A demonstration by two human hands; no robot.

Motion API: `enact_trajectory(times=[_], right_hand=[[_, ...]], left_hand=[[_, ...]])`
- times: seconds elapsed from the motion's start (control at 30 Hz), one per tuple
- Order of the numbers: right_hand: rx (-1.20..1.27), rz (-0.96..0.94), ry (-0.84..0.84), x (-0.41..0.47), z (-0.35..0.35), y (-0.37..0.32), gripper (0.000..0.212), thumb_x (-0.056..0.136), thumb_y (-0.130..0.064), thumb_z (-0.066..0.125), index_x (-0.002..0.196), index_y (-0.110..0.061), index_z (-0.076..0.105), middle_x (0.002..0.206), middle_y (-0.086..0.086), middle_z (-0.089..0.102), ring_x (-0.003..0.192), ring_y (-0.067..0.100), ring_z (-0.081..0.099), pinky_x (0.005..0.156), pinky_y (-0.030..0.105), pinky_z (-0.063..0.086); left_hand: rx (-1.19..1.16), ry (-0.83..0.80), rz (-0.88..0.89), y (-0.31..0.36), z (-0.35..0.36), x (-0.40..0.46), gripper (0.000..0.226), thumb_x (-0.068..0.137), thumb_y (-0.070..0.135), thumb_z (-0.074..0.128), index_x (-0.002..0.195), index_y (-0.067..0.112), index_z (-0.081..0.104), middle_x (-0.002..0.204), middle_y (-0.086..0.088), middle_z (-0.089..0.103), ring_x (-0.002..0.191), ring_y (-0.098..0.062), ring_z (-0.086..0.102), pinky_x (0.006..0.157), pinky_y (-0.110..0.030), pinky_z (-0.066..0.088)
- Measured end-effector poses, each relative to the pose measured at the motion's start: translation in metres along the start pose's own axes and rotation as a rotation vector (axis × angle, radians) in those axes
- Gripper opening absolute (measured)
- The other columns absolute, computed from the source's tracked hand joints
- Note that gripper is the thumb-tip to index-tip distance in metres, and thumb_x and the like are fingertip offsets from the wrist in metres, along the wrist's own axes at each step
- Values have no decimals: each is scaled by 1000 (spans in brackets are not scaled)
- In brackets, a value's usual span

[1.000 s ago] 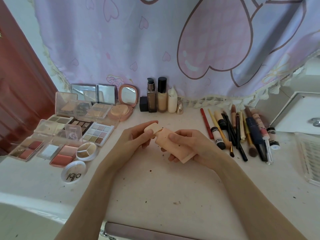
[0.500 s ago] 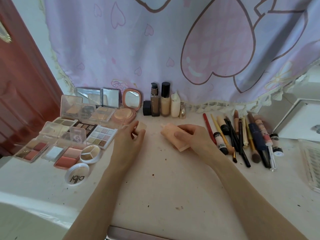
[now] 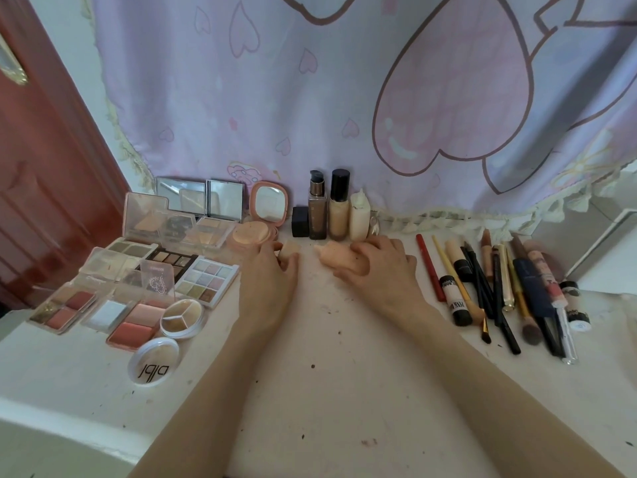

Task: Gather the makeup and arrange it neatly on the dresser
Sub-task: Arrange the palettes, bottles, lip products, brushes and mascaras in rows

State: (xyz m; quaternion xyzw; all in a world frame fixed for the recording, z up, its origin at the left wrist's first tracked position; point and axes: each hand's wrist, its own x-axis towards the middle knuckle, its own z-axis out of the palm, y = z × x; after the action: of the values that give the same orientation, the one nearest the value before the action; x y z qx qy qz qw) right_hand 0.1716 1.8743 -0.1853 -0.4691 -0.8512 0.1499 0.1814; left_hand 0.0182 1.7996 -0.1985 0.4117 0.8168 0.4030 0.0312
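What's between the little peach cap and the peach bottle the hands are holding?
Nothing. In the head view, only bare dresser top shows between the small cap in the left hand and the peach bottle under the right hand.

Left hand pinches a small peach cap — right hand grips the peach tube on the dresser.
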Motion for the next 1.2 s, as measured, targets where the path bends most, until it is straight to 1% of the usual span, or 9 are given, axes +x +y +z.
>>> enact_trajectory(times=[0.13, 0.33, 0.43, 0.6, 0.8, 0.93, 1.0, 1.1, 1.2], right_hand=[[-60, -44, 42, -3, 3, 2, 47, 89, -44, 53, 133, -26, 48, 133, -1, 42, 122, 20, 32, 97, 35, 27], [39, -83, 113, 4, 8, 0, 34, 89, -32, 57, 120, -20, 56, 126, -1, 49, 115, 18, 41, 93, 30, 30], [57, -88, 146, 4, 12, 0, 34, 89, -30, 57, 121, -18, 59, 125, 2, 51, 115, 20, 43, 95, 30, 32], [66, -117, 174, 3, 13, -1, 34, 91, -22, 54, 123, -13, 60, 124, 8, 53, 114, 24, 45, 97, 37, 40], [66, -107, 163, 4, 13, -2, 33, 93, -22, 53, 123, -11, 58, 124, 6, 55, 115, 23, 46, 97, 34, 39], [108, -85, 166, -3, 7, -3, 34, 93, -21, 52, 125, -9, 56, 126, 7, 54, 115, 22, 48, 98, 28, 34], [95, -88, 189, -10, -1, -3, 32, 93, -21, 52, 122, -10, 57, 124, 7, 56, 114, 23, 49, 97, 31, 35], [59, -72, 262, -26, -21, 4, 28, 92, -22, 54, 117, -11, 62, 117, 6, 59, 111, 24, 50, 93, 35, 36], [-46, 34, 240, -43, -45, 21, 28, 92, -28, 53, 116, -15, 61, 117, 5, 57, 114, 23, 46, 95, 36, 32]], left_hand=[[8, -4, -30, 5, 1, 8, 40, 89, 33, 58, 121, 9, 54, 117, -9, 55, 98, -20, 54, 81, -26, 40], [48, 21, -13, 7, 4, 8, 44, 92, 38, 53, 122, 7, 57, 118, -10, 54, 97, -21, 54, 83, -28, 40], [25, 28, -12, 5, 4, 9, 44, 91, 39, 53, 122, 8, 58, 116, -10, 57, 93, -20, 54, 85, -29, 42], [-9, 39, -6, 1, 4, 11, 33, 92, 28, 54, 118, 9, 61, 111, -9, 61, 87, -13, 51, 80, -23, 39], [30, 44, 7, -1, 7, 14, 28, 92, 24, 53, 112, 7, 62, 112, -12, 58, 92, -25, 57, 75, -25, 38], [22, 30, 34, -4, 8, 12, 30, 94, 21, 49, 119, 8, 58, 115, -11, 58, 96, -23, 55, 79, -27, 40], [-18, 30, 56, -5, 6, 10, 29, 94, 17, 47, 120, 7, 57, 111, -11, 58, 97, -24, 54, 80, -26, 39], [-24, 39, 145, -2, 4, 0, 26, 93, 11, 46, 116, 6, 58, 107, -12, 58, 100, -27, 52, 80, -25, 36], [43, 81, 417, 11, 4, -18, 25, 90, 11, 44, 107, 5, 62, 100, -12, 60, 94, -28, 54, 78, -28, 38]])
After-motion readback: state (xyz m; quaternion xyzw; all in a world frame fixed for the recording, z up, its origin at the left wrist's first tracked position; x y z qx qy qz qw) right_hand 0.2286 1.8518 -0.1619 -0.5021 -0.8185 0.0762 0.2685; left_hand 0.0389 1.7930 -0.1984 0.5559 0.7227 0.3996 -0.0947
